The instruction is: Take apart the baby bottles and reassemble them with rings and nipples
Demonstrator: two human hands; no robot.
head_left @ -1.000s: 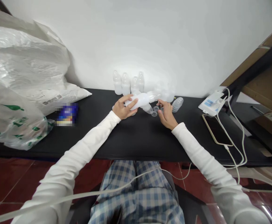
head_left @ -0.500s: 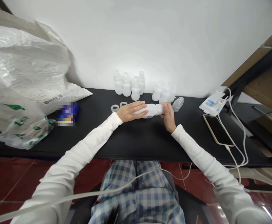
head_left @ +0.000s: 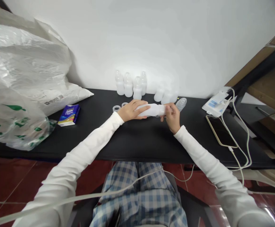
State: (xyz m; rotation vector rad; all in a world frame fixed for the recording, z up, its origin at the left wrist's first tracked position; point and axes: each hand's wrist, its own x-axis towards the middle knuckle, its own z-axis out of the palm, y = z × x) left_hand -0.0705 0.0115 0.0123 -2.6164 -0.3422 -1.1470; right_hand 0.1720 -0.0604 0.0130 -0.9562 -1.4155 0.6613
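My left hand (head_left: 131,111) is wrapped round the body of a white plastic bottle (head_left: 152,110) held on its side just above the black table (head_left: 137,138). At the bottle's neck, my right hand (head_left: 172,116) pinches something small and clear, likely a ring, which I cannot make out well. Two clear rings (head_left: 118,107) lie on the table just left of my left hand. Behind my hands, several capped bottles (head_left: 131,84) stand against the wall, with more white bottles (head_left: 165,93) to their right. A stack of clear caps (head_left: 181,103) lies beside my right hand.
Large plastic bags (head_left: 21,85) fill the table's left end, with a blue tissue pack (head_left: 68,114) beside them. At the right lie a phone (head_left: 220,130), a white charger block (head_left: 216,104) and white cables (head_left: 240,138). Cardboard and a dark frame (head_left: 262,72) stand at far right.
The bottle has come down toward me and turned level. My right hand left the loose rings on the table and closed on the bottle's neck. The two rings at left came into view.
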